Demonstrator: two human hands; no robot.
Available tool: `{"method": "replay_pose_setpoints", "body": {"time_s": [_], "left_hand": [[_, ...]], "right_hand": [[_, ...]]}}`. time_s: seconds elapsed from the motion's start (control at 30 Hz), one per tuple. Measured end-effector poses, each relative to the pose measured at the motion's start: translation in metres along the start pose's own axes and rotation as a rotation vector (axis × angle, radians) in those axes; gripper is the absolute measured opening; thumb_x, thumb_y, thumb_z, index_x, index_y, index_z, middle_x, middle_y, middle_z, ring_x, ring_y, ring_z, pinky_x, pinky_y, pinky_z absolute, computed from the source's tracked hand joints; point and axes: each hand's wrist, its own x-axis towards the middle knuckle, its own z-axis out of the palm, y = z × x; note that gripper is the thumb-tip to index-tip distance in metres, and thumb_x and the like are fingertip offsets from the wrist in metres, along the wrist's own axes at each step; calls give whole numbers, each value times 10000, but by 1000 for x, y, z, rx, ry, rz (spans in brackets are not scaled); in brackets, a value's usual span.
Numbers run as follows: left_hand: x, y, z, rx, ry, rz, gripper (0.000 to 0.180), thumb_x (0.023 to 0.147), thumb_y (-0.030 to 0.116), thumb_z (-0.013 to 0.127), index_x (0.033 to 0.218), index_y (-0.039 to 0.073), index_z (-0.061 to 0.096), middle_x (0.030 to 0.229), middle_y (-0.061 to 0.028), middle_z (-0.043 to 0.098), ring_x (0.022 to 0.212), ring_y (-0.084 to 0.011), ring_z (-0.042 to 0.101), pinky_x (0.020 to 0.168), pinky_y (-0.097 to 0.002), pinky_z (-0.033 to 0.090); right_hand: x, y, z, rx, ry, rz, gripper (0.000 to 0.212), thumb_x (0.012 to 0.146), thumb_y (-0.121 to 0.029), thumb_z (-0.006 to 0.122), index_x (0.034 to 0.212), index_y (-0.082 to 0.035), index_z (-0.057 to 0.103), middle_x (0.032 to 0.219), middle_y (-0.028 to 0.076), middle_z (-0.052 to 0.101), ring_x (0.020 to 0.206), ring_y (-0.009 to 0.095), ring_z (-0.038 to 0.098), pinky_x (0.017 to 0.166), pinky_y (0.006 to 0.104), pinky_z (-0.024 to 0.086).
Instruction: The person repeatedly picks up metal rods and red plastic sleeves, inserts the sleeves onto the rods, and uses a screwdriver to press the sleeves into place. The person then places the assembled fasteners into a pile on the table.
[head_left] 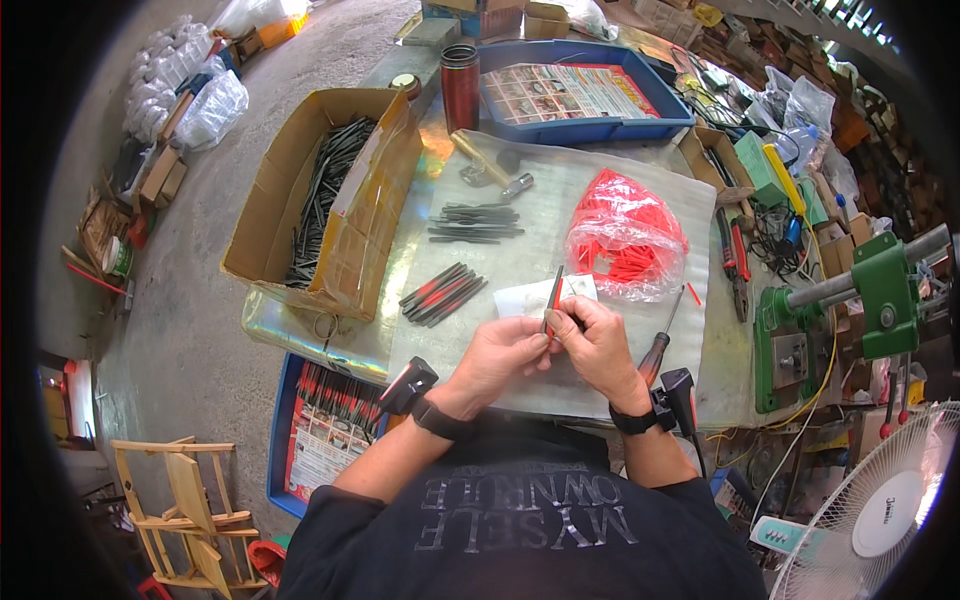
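A slim black metal rod with a red sleeve (554, 296) stands tilted between my hands, its thin end pointing away from me. My left hand (505, 355) pinches it near the lower end. My right hand (598, 342) is closed against the same piece, thumb and fingertips pressed in; its far fingers are hidden. Under the hands lies a small white sheet (515, 302). To the left is a bunch of red-sleeved black rods (443, 296), with a pile of bare black rods (475, 222) beyond. Behind my right hand sits a clear plastic bag of red sleeves (628, 240).
A cardboard box of black rods (335, 190) stands at the left, a hammer (495, 168) and red tumbler (460, 90) farther back. On the right are a screwdriver (655, 355), pliers (730, 260) and a green press (800, 340). A blue tray (280, 430) is lower left.
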Motion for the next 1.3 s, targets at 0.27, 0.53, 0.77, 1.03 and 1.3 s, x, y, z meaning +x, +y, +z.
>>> {"method": "replay_pose_setpoints", "body": {"time_s": [0.27, 0.53, 0.77, 1.03, 1.3], "left_hand": [[1, -2, 1, 32, 18, 9, 173, 845, 125, 651, 963, 2, 620, 794, -39, 628, 654, -106, 595, 537, -187, 419], [0, 2, 3, 137, 48, 17, 139, 850, 118, 645, 936, 10, 633, 772, -23, 624, 645, -95, 605, 529, -181, 411], [0, 6, 5, 178, 64, -29, 129, 854, 124, 642, 912, 9, 634, 760, -14, 620, 646, -91, 611, 524, -175, 404], [1, 10, 0, 90, 20, -87, 133, 867, 130, 624, 909, 4, 635, 771, -59, 642, 618, -94, 593, 513, -177, 408], [-2, 16, 4, 155, -3, -70, 182, 878, 133, 610, 998, -2, 635, 800, -63, 653, 641, -94, 598, 530, -182, 429]], "right_hand": [[-1, -4, 1, -2, 27, 4, 160, 853, -157, 578, 805, -6, 602, 663, 154, 580, 628, 313, 575, 572, 372, 440], [0, -5, 1, -104, 54, -96, 171, 862, -129, 592, 775, 19, 597, 649, 95, 578, 588, 152, 542, 521, 287, 423], [2, -1, -1, 27, -15, 36, 185, 854, -169, 559, 840, 4, 621, 694, 164, 585, 644, 299, 590, 578, 362, 449], [4, -4, 2, 452, -112, 187, 158, 900, -119, 543, 933, 23, 604, 702, 63, 595, 573, 123, 570, 549, 253, 459], [5, -6, -4, 695, -111, 179, 112, 883, -125, 605, 891, -13, 604, 736, -13, 576, 658, 41, 501, 586, 186, 396]]}}
